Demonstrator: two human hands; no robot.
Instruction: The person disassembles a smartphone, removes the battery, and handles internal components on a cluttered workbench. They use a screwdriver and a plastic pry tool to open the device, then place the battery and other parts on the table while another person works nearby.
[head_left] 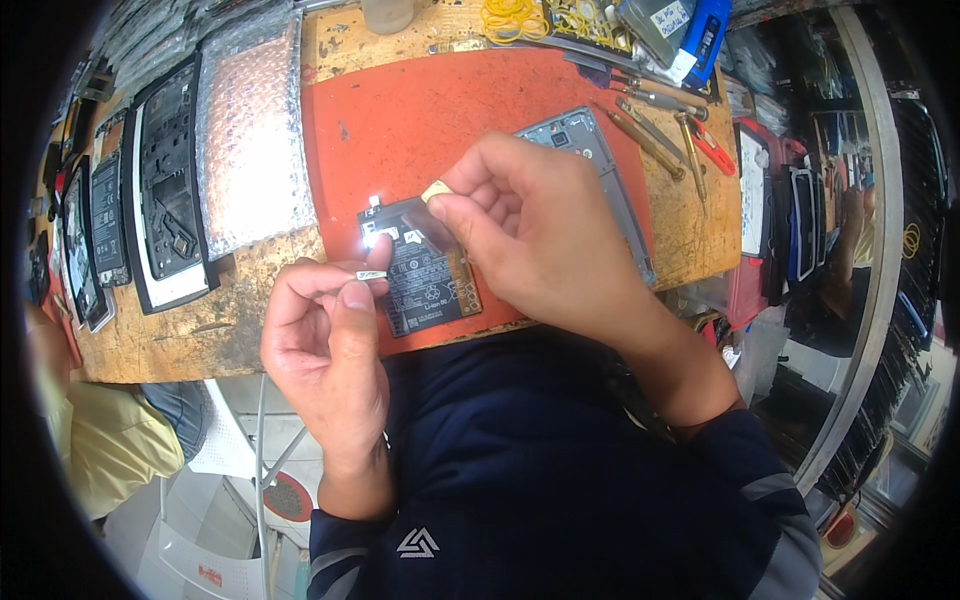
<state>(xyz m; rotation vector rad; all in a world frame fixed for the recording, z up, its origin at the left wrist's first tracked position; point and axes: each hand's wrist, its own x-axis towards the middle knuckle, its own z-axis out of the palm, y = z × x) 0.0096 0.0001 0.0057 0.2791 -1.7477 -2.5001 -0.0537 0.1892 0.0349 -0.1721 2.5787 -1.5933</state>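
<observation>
A black flat phone battery (425, 290) lies on the orange mat, near its front edge, with small white stickers and a connector at its far end. My left hand (335, 345) is closed just left of the battery, thumb and finger pinching a small white label strip (371, 275). Above the battery's far side, my right hand (540, 225) pinches a small pale yellow piece (436, 190). Under that piece a see-through sheet seems to hang, its edges hard to make out. Partly hidden behind my right hand is a grey phone frame (570, 135).
The orange mat (400, 120) covers the middle of a worn wooden bench. Screwdrivers (650, 140) and red-handled pliers (712, 150) lie right. At left are bubble wrap (255, 140) and phone housings (165, 180). Yellow rubber bands (513, 18) sit at the back. Another person's clothing shows at far left.
</observation>
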